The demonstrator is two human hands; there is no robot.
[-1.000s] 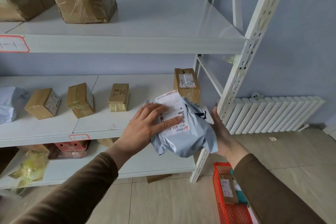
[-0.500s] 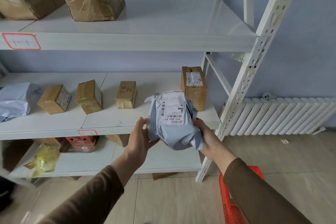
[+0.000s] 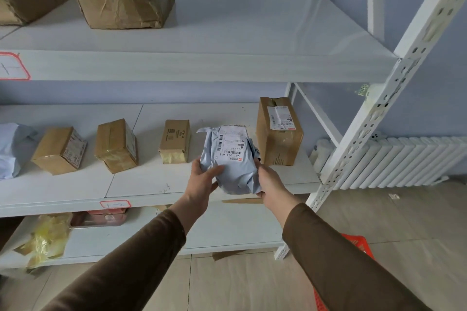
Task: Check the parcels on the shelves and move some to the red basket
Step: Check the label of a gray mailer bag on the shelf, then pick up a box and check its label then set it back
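At the far left of the frame a pale blue bag (image 3: pixel 10 150) lies on the middle shelf (image 3: pixel 151 184), followed rightward by three small brown boxes (image 3: pixel 60 150) (image 3: pixel 116 145) (image 3: pixel 174 141). At centre, the left hand (image 3: pixel 202 179) and right hand (image 3: pixel 269 182) hold a grey-blue mailer parcel (image 3: pixel 232 159) over that shelf, fingers curled round its sides, label facing up. A taller box (image 3: pixel 279 131) stands just right. The red basket (image 3: pixel 358 245) peeks out at lower right behind the right sleeve.
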